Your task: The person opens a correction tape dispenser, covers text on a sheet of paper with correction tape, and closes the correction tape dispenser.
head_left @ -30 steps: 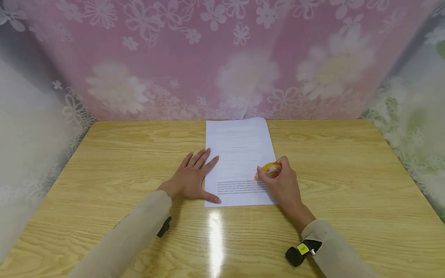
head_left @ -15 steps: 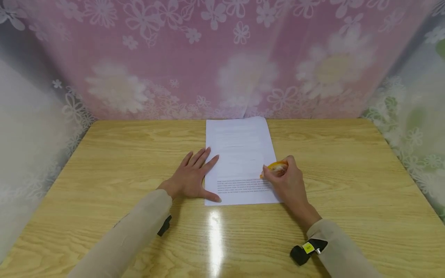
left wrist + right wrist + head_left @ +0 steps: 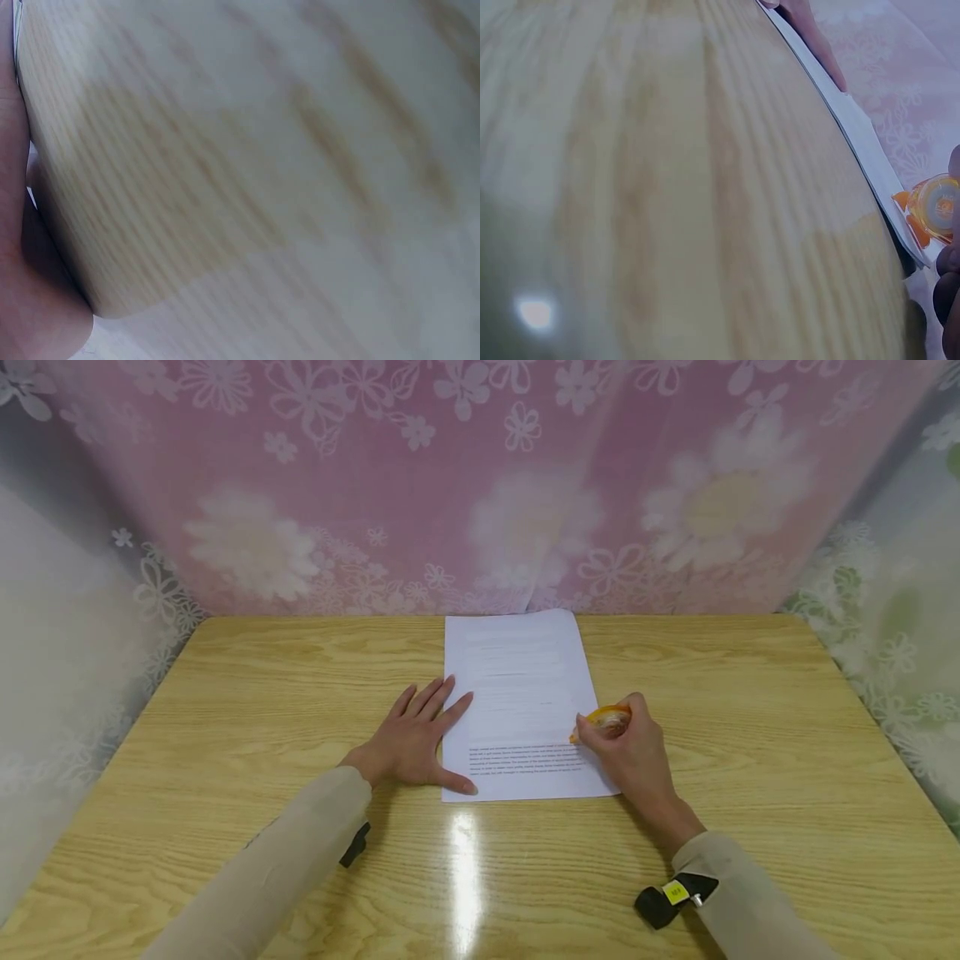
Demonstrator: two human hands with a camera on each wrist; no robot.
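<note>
A white printed sheet of paper (image 3: 517, 693) lies on the wooden table, with dark text lines near its bottom edge and pale, whitened bands above them. My left hand (image 3: 411, 743) rests spread on the paper's left edge, fingers and thumb extended. Between the thumb and fingers of my right hand (image 3: 637, 756) is an orange, clear-bodied correction tape (image 3: 611, 720), its tip at the sheet near the right end of the top text line. The right wrist view shows the correction tape (image 3: 934, 210) beside the sheet's edge; the fingers there are partly cut off.
The light wood table (image 3: 285, 668) reaches back to a pink flowered cloth (image 3: 420, 510). Patterned cloth also hangs on the left and right sides. A black wrist camera (image 3: 660, 903) sits below the right sleeve.
My right hand has slid to the right with the correction tape, along the top text line toward the sheet's right edge. The left hand has stayed in place.
</note>
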